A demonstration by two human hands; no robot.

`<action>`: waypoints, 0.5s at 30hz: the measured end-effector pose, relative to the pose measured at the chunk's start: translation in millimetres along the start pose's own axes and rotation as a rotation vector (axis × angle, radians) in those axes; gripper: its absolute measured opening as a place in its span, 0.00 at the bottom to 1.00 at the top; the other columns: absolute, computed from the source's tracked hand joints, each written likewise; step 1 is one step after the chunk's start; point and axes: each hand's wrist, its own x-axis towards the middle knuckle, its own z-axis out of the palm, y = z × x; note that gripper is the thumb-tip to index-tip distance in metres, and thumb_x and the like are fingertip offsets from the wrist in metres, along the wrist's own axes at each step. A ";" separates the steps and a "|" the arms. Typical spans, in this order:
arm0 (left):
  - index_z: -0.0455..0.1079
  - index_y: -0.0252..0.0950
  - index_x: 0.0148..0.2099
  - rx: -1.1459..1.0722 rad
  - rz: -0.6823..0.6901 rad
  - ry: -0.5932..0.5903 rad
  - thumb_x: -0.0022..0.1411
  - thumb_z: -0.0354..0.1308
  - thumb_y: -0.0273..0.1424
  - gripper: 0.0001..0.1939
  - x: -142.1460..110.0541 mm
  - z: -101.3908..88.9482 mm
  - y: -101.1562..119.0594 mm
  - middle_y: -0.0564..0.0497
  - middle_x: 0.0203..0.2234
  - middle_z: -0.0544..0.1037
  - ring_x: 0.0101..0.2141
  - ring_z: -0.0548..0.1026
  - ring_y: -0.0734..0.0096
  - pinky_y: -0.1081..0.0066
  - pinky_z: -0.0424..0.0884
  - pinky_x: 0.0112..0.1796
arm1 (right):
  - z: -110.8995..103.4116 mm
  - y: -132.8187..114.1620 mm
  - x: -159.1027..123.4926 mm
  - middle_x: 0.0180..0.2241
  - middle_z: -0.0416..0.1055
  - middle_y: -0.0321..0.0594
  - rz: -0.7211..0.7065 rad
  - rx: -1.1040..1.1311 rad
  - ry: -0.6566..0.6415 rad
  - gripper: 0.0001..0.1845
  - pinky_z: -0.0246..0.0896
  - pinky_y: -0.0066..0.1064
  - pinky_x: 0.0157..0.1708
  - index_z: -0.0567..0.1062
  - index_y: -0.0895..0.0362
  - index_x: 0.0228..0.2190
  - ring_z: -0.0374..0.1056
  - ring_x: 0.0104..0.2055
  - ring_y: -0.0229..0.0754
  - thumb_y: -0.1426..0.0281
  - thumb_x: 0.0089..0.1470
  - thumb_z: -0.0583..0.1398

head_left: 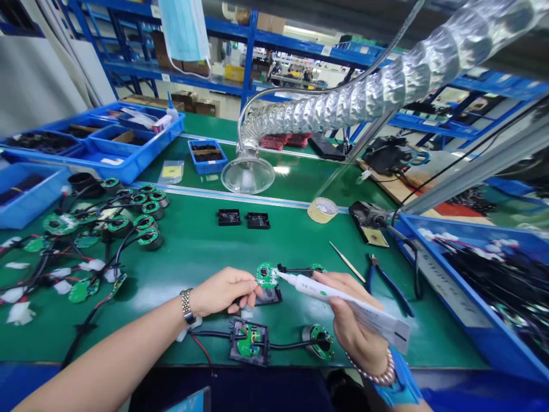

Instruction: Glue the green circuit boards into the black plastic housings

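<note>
Between the thumb and fingers of my left hand (234,290) is a small green circuit board (266,276), held by its left edge above the bench. My right hand (354,309) grips a white glue tube (343,294), its nozzle pointing left and meeting or nearly meeting the board's right side. Under the board, a black plastic case (271,296) is partly hidden. Nearer me lies an open black case (249,341) with a green board and coloured wires inside. A black cable joins it to a round part with a green board (318,341).
Wired round boards (148,236) crowd the left side. Two black covers (258,220), a tape roll (322,210), a wooden stick (346,261) and blue-handled cutters (390,285) lie around. A fume hood (248,174) hangs behind. A blue bin (476,320) of cables stands right.
</note>
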 end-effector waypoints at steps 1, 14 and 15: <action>0.68 0.30 0.32 0.010 0.006 -0.001 0.58 0.50 0.38 0.15 0.0 -0.1 -0.4 0.53 0.21 0.71 0.13 0.58 0.86 0.81 0.51 0.14 | -0.2 -0.6 1.0 0.34 0.73 0.42 -0.026 -0.020 -0.008 0.13 0.67 0.32 0.33 0.74 0.56 0.39 0.69 0.35 0.41 0.72 0.56 0.52; 0.68 0.30 0.31 0.019 0.003 -0.015 0.56 0.52 0.40 0.16 -2.6 2.3 4.9 0.54 0.20 0.70 0.14 0.58 0.86 0.81 0.51 0.14 | 2.4 -6.6 7.3 0.33 0.74 0.42 -0.065 -0.112 -0.019 0.12 0.67 0.29 0.32 0.75 0.58 0.38 0.70 0.34 0.39 0.75 0.55 0.52; 0.68 0.30 0.31 0.019 0.003 -0.017 0.56 0.52 0.40 0.16 -2.6 2.3 4.8 0.54 0.20 0.71 0.14 0.58 0.86 0.81 0.51 0.14 | 2.5 -6.8 7.7 0.33 0.73 0.42 -0.066 -0.111 -0.018 0.12 0.68 0.29 0.32 0.75 0.58 0.38 0.70 0.34 0.39 0.75 0.55 0.52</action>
